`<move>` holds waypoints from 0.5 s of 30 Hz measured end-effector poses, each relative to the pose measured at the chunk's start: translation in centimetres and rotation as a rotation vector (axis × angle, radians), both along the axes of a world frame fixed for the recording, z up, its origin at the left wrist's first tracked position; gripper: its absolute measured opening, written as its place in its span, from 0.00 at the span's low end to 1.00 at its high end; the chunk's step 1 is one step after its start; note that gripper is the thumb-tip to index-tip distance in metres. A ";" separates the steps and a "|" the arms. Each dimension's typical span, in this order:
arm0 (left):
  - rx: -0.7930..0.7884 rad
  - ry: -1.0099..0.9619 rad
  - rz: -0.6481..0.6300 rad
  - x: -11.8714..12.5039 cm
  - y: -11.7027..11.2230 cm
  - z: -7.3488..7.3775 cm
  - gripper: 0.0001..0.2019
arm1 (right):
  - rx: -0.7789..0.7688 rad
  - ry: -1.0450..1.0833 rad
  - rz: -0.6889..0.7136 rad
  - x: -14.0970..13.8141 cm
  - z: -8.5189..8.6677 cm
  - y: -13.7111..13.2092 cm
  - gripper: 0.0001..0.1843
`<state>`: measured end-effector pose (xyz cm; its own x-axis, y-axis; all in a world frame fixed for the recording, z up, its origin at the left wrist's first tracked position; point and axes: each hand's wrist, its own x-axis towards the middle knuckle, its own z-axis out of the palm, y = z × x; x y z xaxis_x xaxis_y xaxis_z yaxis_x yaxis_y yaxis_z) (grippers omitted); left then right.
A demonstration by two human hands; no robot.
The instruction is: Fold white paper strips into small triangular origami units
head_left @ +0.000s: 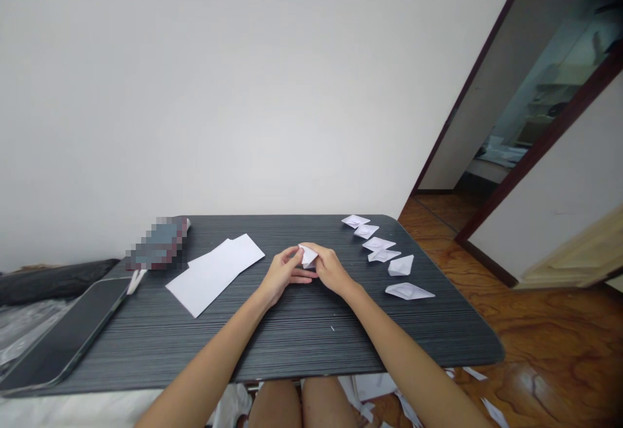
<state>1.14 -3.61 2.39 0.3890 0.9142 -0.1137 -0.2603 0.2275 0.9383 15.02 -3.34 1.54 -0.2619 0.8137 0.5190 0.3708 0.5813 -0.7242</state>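
Between my two hands, above the middle of the dark table, is a small folded piece of white paper [308, 256]. My left hand [283, 273] pinches its left side, thumb on top. Closed round the right side is my right hand [331, 270], whose fingertips are partly hidden behind the paper. Several folded paper boats [381, 244] lie in a slanting row to the right, with the nearest paper boat [409, 291] closest to my right forearm. To the left of my left hand are flat white paper sheets [218, 276], overlapping each other.
The dark wood-grain table [292, 350] stands against a white wall. A tablet [68, 334] lies at its left edge, near a blurred-out device [160, 243] with a white cable [137, 280]. Paper scraps [474, 373] litter the wooden floor. A doorway opens at the right.
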 end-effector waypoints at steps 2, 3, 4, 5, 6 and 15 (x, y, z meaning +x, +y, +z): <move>-0.007 0.003 -0.017 -0.1 0.1 0.0 0.20 | -0.027 0.013 0.032 0.0 0.1 -0.2 0.24; 0.002 0.006 -0.018 -0.1 0.1 0.0 0.20 | -0.048 0.025 0.050 -0.1 0.2 -0.2 0.24; 0.017 0.010 -0.014 -0.1 0.1 0.0 0.19 | -0.073 0.045 0.065 -0.1 0.2 -0.3 0.24; 0.036 0.013 -0.010 -0.2 0.1 0.0 0.19 | -0.108 0.072 0.079 -0.1 0.2 -0.2 0.24; 0.059 0.014 -0.008 -0.2 0.1 0.0 0.19 | -0.153 0.106 0.093 -0.1 0.2 -0.2 0.23; 0.181 0.112 0.035 -0.2 0.2 0.4 0.21 | -0.513 0.507 0.233 0.5 0.6 0.5 0.18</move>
<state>0.93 -3.40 2.79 0.3514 0.9361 0.0134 -0.1572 0.0449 0.9865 15.53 -2.80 2.19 -0.2869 0.9384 0.1925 -0.1710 0.1476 -0.9742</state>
